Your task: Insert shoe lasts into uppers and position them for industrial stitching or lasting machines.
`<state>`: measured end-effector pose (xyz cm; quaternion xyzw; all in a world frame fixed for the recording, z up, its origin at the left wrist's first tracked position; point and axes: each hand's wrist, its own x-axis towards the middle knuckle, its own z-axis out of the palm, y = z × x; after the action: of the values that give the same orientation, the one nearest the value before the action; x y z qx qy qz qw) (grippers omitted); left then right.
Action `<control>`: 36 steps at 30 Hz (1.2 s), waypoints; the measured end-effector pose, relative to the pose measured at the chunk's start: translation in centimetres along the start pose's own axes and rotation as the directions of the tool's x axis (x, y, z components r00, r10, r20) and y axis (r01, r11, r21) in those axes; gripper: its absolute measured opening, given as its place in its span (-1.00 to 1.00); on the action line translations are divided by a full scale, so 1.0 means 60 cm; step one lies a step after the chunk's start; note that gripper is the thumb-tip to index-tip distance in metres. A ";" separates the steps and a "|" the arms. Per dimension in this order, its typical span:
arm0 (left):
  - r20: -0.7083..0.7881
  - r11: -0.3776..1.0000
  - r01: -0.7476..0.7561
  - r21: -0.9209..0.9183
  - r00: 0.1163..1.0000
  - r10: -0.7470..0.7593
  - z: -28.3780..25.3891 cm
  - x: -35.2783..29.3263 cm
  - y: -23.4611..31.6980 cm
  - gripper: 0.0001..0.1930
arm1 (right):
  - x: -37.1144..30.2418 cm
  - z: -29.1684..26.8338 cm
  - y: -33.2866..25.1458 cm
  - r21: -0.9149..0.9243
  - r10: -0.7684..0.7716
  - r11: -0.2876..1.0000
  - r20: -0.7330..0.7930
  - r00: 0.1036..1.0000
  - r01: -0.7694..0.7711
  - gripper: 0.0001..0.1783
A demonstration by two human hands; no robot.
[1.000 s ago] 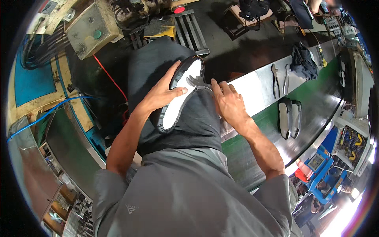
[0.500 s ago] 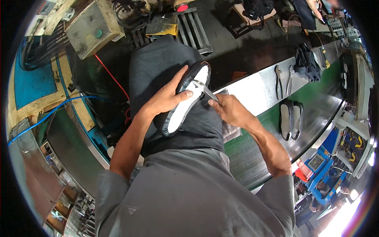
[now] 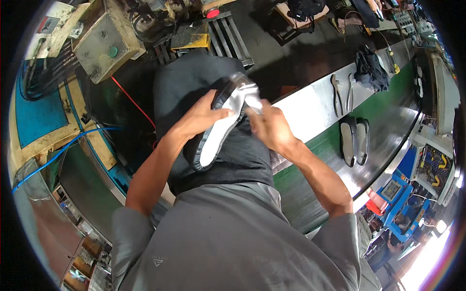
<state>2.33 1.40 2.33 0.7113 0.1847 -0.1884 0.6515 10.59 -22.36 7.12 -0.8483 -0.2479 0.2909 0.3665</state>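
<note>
A black shoe upper with a white sole face [image 3: 212, 140] lies slanted across my lap, its black edge gathered around the white. My left hand [image 3: 200, 117] grips it by the left side, the thumb pressed onto the white face. Over the far end of the shoe, metal pliers [image 3: 248, 91] are smeared by motion. Their handles run back into my right hand [image 3: 273, 127], whose fingers are closed around them. Whether the jaws pinch the black edge is too blurred to tell.
On my right runs a green conveyor belt [image 3: 310, 179] with a metal ledge [image 3: 310, 106]. Two hand tools [image 3: 342, 94] and a dark cloth [image 3: 371, 70] lie on the ledge. A pair of shoes [image 3: 355, 141] rests on the belt. To my left hangs a blue hose [image 3: 63, 148].
My right hand and the pliers have swung at the shoe's far end and are now blurred. The left hand keeps its hold on the shoe. The whole view has shifted slightly.
</note>
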 end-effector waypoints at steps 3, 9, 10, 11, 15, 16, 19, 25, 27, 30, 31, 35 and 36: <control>0.048 0.989 0.092 -0.112 0.995 -0.087 -0.009 -0.056 -0.006 -0.12 | 0.012 -0.003 0.014 -0.374 -0.096 0.912 0.209 0.973 0.171 -0.62; 0.056 0.966 0.107 -0.236 0.994 -0.097 -0.022 -0.102 -0.062 -0.02 | 0.018 0.022 -0.038 0.082 0.049 0.995 0.133 0.990 -0.060 -0.50; 0.071 0.948 0.099 -0.303 0.994 -0.081 -0.022 -0.104 -0.072 -0.02 | 0.037 0.038 -0.007 -0.246 0.083 0.969 0.295 0.952 -0.009 -0.48; 0.064 0.925 0.084 -0.372 0.996 -0.065 -0.031 -0.109 -0.087 -0.02 | 0.044 0.032 -0.060 -0.092 0.223 0.975 0.375 0.900 -0.203 -0.48; 0.014 0.741 0.030 -0.671 1.000 -0.028 -0.075 -0.166 -0.076 -0.11 | 0.032 0.035 -0.076 0.265 0.269 0.910 0.207 0.941 -0.319 -0.46; -0.011 0.628 0.009 -0.778 1.000 -0.028 -0.090 -0.194 -0.076 -0.14 | 0.032 0.038 -0.091 0.377 0.284 0.867 0.165 0.945 -0.326 -0.46; -0.234 0.516 -0.126 -0.847 0.961 -0.150 -0.129 -0.282 -0.124 -0.24 | 0.039 0.053 -0.067 0.457 0.348 0.823 0.062 0.936 -0.336 -0.49; -0.643 0.620 -0.222 -0.753 0.452 -0.619 -0.314 -0.487 -0.312 -0.26 | 0.041 0.082 0.040 0.572 0.447 0.688 0.151 0.882 -0.447 -0.59; -0.792 0.833 -0.035 -0.552 0.334 -0.511 -0.434 -0.574 -0.464 -0.40 | 0.053 0.083 0.041 0.634 0.462 0.617 0.188 0.867 -0.466 -0.60; -0.967 0.295 0.932 -0.212 -0.156 -0.203 -0.558 -0.704 -0.547 -0.05 | 0.072 0.095 0.027 0.584 0.508 0.630 0.189 0.840 -0.512 -0.59; -0.963 0.340 0.918 -0.202 -0.123 -0.239 -0.575 -0.653 -0.510 0.05 | 0.058 0.082 0.019 0.565 0.550 0.646 0.123 0.826 -0.514 -0.59; -0.915 -0.017 0.999 0.037 0.027 -0.402 -0.576 -0.784 -0.678 0.10 | 0.077 0.111 -0.008 0.507 0.577 0.628 0.206 0.790 -0.591 -0.60; -0.904 0.011 0.997 0.080 0.077 -0.420 -0.571 -0.763 -0.694 0.10 | 0.072 0.107 -0.020 0.515 0.572 0.637 0.184 0.800 -0.574 -0.60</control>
<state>-57.33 38.18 -7.34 0.6598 0.6815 -0.3107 -0.0608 9.08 -15.85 3.08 -0.7408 0.1266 0.4514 0.4810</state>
